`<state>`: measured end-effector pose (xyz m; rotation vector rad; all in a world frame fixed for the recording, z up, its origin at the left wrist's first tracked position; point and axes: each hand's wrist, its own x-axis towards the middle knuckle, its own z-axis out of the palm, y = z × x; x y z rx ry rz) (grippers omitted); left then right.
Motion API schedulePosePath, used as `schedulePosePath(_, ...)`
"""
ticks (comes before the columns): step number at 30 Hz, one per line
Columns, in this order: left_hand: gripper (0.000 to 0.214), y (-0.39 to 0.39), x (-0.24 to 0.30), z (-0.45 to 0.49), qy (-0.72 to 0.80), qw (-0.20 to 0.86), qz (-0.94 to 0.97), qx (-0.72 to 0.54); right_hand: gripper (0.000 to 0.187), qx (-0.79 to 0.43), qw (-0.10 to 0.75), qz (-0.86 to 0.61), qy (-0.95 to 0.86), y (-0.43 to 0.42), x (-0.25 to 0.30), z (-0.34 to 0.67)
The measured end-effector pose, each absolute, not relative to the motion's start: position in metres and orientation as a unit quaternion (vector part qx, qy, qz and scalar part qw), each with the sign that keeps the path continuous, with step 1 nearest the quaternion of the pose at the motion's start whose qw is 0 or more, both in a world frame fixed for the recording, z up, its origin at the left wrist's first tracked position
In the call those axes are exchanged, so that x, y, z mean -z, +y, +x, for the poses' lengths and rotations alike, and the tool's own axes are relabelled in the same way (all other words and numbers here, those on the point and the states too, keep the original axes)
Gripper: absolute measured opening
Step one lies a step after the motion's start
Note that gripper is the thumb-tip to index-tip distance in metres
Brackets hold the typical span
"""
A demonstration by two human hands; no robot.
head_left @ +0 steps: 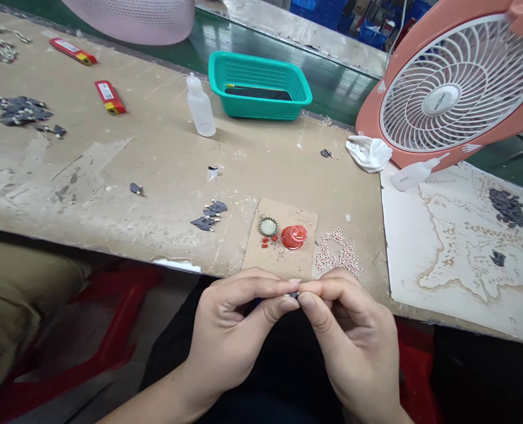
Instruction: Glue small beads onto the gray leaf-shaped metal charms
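My left hand (239, 330) and my right hand (350, 330) meet at the table's front edge. Thumb and forefinger of each pinch one small dark grey piece (293, 294), mostly covered by the fingertips. Just beyond lies a cardboard square (255, 253) with a crimped bottle cap (268, 227), a red cup-shaped piece (294, 237) and a few red bits (265, 241). Tiny pinkish beads (337, 253) are spread to the right of the cardboard. On its left rest several dark leaf-shaped pieces with pale tips (208, 215).
A green basket (261, 109) and a squeeze bottle (201, 109) stand at the back. A pink fan (447, 94) is at right, near crumpled tissue (368, 153) and a second bottle (416, 174). Dark chips (509, 207) lie on printed paper (456, 294). Red boxes (110, 97) lie left.
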<state>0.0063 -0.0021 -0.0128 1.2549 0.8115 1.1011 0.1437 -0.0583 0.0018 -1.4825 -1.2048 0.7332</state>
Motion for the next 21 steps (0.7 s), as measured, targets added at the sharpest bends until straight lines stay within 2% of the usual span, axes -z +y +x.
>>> schedulePosePath(4,0.03,0.002,0.01,0.005,0.369,0.648,0.499,-0.443,0.012,-0.28,0.534,-0.615,-0.508,-0.06,0.003,0.146)
schedulePosePath(8,0.027,0.004,0.01,0.003,0.357,0.673,0.475,-0.44,0.023,-0.235,0.547,-0.599,-0.536,-0.063,0.008,0.146)
schedulePosePath(14,0.026,0.002,0.013,-0.004,0.33,0.594,0.561,-0.473,0.035,-0.214,0.538,-0.564,-0.589,-0.066,0.011,0.153)
schedulePosePath(21,0.033,0.0,0.015,-0.009,0.3,0.543,0.619,-0.482,0.027,-0.164,0.507,-0.554,-0.639,-0.063,0.006,0.154)
